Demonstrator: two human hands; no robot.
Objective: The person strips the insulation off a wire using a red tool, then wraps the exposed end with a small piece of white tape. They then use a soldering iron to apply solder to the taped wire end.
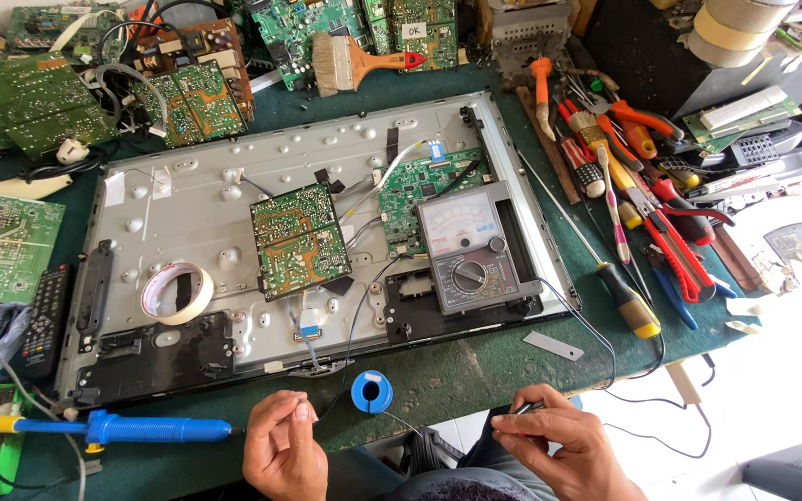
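My left hand [282, 447] is at the bench's near edge, fingertips pinched on the end of a thin black wire [350, 343] that runs up toward the open television back panel [197, 195]. My right hand [563, 443] grips a slim metal-tipped probe [523, 408] between thumb and fingers. Between both hands sits a small blue spool of solder [371, 391]. A blue soldering iron [132, 429] lies just left of my left hand. An analog multimeter [473, 249] rests on the panel, beside two green circuit boards [299, 239].
A roll of white tape [176, 293] lies on the panel's left. Screwdrivers, pliers and cutters [642, 213] crowd the right of the green bench. Loose circuit boards [34, 102] and a paintbrush [364, 63] fill the back. A black remote [45, 320] is at left.
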